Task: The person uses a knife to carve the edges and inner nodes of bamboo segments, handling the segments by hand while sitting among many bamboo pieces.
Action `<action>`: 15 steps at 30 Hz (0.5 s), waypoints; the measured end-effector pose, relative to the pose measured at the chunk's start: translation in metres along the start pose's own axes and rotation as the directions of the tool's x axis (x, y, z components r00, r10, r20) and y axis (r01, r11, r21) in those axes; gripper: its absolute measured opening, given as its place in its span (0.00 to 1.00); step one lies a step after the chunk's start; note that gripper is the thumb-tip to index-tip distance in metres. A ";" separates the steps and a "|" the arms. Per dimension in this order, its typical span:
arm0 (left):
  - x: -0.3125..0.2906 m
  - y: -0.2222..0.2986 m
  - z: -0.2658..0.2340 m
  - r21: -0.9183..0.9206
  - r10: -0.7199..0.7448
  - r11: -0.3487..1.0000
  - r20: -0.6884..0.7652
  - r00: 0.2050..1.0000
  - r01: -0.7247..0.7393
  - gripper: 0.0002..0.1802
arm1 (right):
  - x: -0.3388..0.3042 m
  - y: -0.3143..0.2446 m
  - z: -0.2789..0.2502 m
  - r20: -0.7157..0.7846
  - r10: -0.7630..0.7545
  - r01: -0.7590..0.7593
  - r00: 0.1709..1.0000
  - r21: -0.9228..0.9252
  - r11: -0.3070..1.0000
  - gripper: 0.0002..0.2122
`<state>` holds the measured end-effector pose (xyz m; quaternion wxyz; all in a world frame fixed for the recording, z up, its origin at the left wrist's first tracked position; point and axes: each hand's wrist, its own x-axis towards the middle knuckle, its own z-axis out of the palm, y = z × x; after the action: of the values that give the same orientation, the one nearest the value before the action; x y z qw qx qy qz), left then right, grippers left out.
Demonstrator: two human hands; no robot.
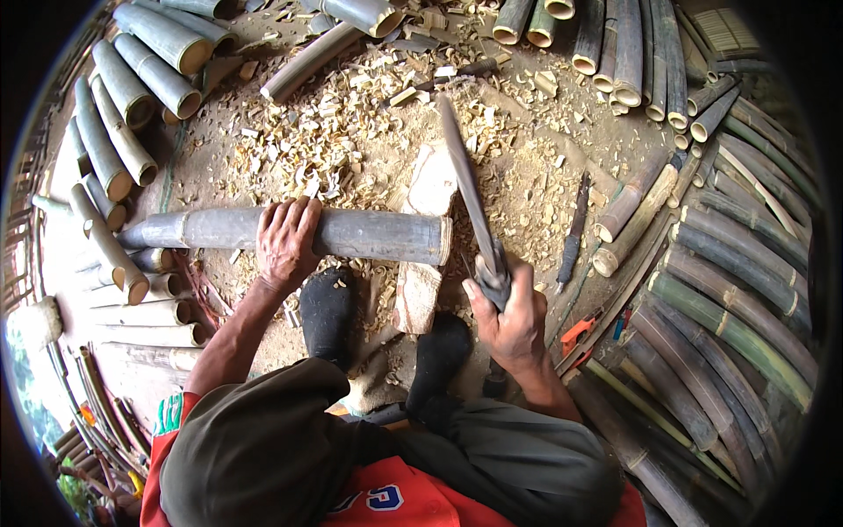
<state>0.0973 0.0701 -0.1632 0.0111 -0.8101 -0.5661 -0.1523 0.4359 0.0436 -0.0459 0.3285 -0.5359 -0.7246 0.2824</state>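
Note:
A thick grey bamboo section (378,235) lies crosswise in front of me, its cut right end resting over a pale wooden block (417,294). My left hand (288,235) grips the bamboo from above, near its middle. In my right hand (512,316) is a machete (470,171), held by its dark wrapped handle. Its blade points up and away, just right of the bamboo's cut end and apart from it. The fingers of my right hand are closed round the handle.
Pale wood chips (307,140) cover the ground ahead. Stacked bamboo sections (729,307) line the right side, with more bamboo tubes (127,83) at the far left. A second dark-handled blade (575,233) and an orange-handled saw (577,336) lie at the right. My dark-socked feet (329,307) flank the block.

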 end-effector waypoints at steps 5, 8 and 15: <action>0.005 0.005 -0.003 -0.048 -0.030 0.998 0.095 0.995 0.035 0.39 | -0.014 0.062 0.033 0.231 0.369 -0.286 0.900 -0.326 0.901 0.16; 0.030 0.008 -0.037 -0.160 -0.012 0.984 0.396 0.918 0.082 0.44 | 0.003 0.029 0.016 0.267 0.412 -0.356 0.871 -0.235 0.905 0.16; 0.066 -0.010 -0.031 -0.199 0.046 0.971 0.695 0.717 0.132 0.39 | -0.003 0.027 0.016 0.168 0.256 -0.220 0.952 -0.204 0.954 0.15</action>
<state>0.1012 0.1277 -0.1182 -0.3014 -0.7897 -0.5254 0.0971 0.4402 0.0469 -0.0769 0.1695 -0.6177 -0.7057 0.3028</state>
